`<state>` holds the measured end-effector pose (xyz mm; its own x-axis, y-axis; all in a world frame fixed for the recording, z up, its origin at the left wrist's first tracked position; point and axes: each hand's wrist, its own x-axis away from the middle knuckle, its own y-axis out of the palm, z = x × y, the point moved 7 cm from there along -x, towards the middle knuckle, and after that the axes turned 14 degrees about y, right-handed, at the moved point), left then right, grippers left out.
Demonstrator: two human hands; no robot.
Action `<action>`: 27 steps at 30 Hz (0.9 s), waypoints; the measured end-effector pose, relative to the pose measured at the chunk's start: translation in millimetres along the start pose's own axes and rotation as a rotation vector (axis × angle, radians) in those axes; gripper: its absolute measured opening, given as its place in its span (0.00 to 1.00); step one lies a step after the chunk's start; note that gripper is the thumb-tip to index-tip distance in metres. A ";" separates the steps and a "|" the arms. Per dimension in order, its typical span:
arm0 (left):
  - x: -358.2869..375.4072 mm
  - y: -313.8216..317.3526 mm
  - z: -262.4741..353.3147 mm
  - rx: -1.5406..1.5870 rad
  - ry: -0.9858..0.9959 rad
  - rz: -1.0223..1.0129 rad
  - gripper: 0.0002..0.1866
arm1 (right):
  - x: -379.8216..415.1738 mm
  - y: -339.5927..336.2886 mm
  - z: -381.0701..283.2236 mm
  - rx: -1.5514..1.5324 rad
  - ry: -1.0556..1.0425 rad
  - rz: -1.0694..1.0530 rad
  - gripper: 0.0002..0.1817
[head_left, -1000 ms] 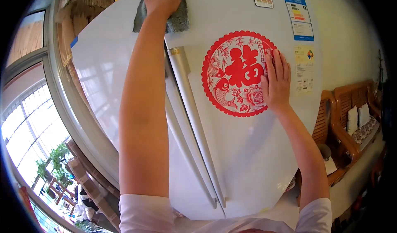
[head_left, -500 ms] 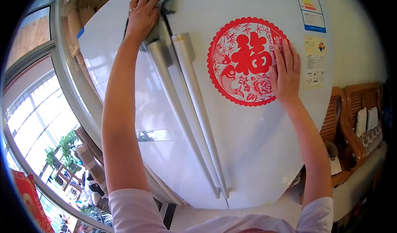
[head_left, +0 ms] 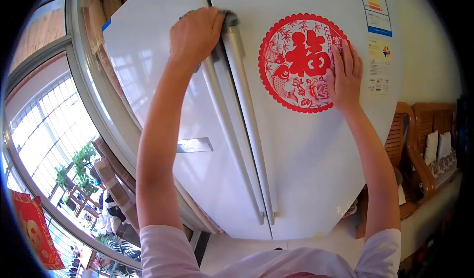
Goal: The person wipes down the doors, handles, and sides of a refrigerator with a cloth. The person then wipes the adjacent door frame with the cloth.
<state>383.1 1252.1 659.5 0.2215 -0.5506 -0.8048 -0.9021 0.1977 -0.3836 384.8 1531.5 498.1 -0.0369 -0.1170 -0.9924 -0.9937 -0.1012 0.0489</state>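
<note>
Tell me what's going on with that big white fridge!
A person is reaching up to the fridge with both hands. The left hand is holding a grey cloth, mostly hidden by the hand, at the top of the two long handles. The right hand lies on the edge of the round red sticker, holding nothing.

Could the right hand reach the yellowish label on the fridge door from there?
Probably yes: the right hand rests on the round red sticker, close beside the yellowish label, with only bare fridge door between hand and label.
</note>
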 end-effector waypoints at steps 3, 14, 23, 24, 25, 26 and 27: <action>12.6 -31.7 29.4 0.289 0.095 0.626 0.09 | -0.8 0.2 -4.3 0.070 -0.005 -0.004 0.31; 39.0 40.4 98.0 1.788 -0.548 0.213 0.18 | -38.3 -33.8 -122.3 -0.787 -0.130 -0.289 0.48; 104.9 38.1 43.8 0.349 -0.350 0.606 0.47 | -99.5 -5.9 -126.1 -0.768 -0.080 0.105 0.24; 106.2 51.9 46.1 0.404 -0.330 0.555 0.52 | -107.0 16.3 -136.5 -0.816 -0.087 0.031 0.20; 110.1 50.0 53.0 0.299 -0.303 0.543 0.53 | -109.4 38.1 -148.1 -0.870 -0.098 -0.051 0.17; 111.1 49.9 55.1 0.253 -0.271 0.576 0.50 | -108.5 60.2 -150.2 -0.803 -0.060 -0.042 0.17; 110.5 51.3 52.9 0.277 -0.318 0.596 0.44 | -105.3 86.3 -146.8 -0.737 -0.022 -0.038 0.19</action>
<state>380.8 1244.3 527.0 -0.1428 -0.0315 -0.9893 -0.7857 0.6114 0.0939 318.6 1390.0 623.3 -0.0139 -0.0810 -0.9966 -0.6655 -0.7431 0.0697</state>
